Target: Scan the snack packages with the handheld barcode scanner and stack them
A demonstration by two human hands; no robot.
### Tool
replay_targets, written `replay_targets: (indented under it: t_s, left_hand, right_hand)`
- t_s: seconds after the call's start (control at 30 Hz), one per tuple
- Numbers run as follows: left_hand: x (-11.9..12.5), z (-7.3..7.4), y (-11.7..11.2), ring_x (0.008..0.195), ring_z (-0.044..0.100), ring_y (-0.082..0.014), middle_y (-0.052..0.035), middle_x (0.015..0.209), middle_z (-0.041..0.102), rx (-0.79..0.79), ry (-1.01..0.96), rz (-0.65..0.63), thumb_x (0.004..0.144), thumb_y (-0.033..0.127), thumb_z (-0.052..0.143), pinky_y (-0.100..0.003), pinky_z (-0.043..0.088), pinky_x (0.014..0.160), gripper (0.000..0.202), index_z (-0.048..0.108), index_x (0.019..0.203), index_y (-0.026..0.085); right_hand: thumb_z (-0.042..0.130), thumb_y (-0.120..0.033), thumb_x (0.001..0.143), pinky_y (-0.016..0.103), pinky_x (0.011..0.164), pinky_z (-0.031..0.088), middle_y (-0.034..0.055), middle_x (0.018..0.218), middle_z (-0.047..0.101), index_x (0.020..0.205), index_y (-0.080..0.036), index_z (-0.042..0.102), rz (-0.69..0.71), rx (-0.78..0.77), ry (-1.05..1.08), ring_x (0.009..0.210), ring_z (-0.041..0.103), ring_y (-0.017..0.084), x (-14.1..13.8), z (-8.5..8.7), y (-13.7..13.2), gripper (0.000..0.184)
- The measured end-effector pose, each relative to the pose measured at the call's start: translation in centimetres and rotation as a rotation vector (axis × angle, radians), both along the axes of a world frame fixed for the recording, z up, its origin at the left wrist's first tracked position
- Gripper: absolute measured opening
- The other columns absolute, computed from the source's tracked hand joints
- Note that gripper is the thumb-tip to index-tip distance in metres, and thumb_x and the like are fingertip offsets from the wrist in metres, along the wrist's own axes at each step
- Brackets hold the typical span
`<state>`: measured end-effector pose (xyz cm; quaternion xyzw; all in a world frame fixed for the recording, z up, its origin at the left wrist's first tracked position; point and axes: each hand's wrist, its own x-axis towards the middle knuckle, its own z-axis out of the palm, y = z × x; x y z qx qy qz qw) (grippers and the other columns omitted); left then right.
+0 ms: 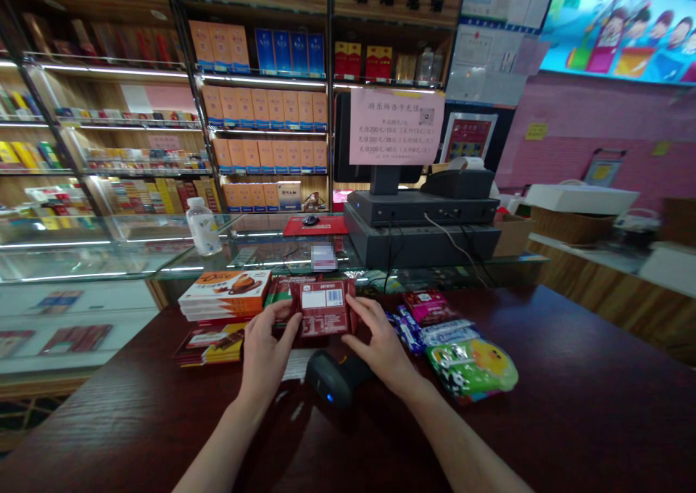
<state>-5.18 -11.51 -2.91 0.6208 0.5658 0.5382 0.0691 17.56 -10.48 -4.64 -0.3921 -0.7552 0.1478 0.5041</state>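
Observation:
A dark red packet point(325, 308) with a white label and a barcode is held up before me, its printed face towards the camera. My left hand point(270, 337) grips its left edge between thumb and fingers. On the opposite edge, my right hand point(375, 337) pinches the packet the same way. Just below it a black barcode scanner point(330, 378) with a blue light lies on the dark table, its handle partly behind my right hand. White boxes of chocolates point(224, 295) are stacked left of my left hand, beside flat red and yellow packs point(212, 342).
Right of my right hand lie a green pouch with a yellow duck point(470, 366), blue wrapped bars point(407, 330) and a pink pack point(427, 306). Behind are a glass counter, a plastic bottle point(203, 226) and a cash register point(424, 221) with a pink sign point(396, 127).

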Motion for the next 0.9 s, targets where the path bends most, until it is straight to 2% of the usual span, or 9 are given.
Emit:
replay_targets:
  t_s: [0.4,0.57,0.73,0.9]
  left_hand:
    - [-0.1,-1.6,0.8,0.111,0.063,-0.0261,-0.0071,0.117,0.069,0.175,0.261,-0.118,0.084,0.044,0.069,-0.047,0.047,0.100,0.049,0.058,0.129,0.027]
    - [-0.2,-1.7,0.8,0.116,0.060,-0.0293,-0.0098,0.124,0.065,0.193,0.408,-0.121,0.080,0.039,0.073,-0.050,0.045,0.103,0.068,0.045,0.140,0.026]
    - [-0.2,-1.5,0.7,0.120,0.057,-0.0293,-0.0110,0.126,0.062,0.234,0.533,-0.075,0.086,0.032,0.066,-0.055,0.038,0.110,0.069,0.034,0.147,0.025]
    - [-0.5,-0.7,0.2,0.117,0.057,-0.0277,-0.0111,0.125,0.061,0.219,0.583,-0.009,0.089,0.034,0.061,-0.055,0.035,0.113,0.084,0.013,0.157,0.023]
  right_hand:
    - [0.061,-0.012,0.086,0.043,0.105,0.048,0.0071,0.130,0.057,0.148,-0.034,0.043,-0.080,0.128,-0.034,0.122,0.054,0.025,0.1,0.0,-0.1,0.069]
    - [0.060,-0.014,0.087,0.044,0.108,0.046,0.0079,0.132,0.056,0.149,-0.033,0.042,-0.098,0.144,-0.020,0.124,0.053,0.025,0.0,0.2,-0.3,0.067]
    - [0.057,-0.013,0.089,0.042,0.108,0.047,0.0082,0.132,0.056,0.150,-0.032,0.040,-0.087,0.148,-0.020,0.125,0.054,0.024,-0.4,0.5,-0.7,0.066]
    - [0.054,-0.011,0.091,0.043,0.107,0.047,0.0086,0.132,0.057,0.152,-0.033,0.036,-0.075,0.186,-0.067,0.125,0.055,0.025,-1.0,0.8,-1.2,0.067]
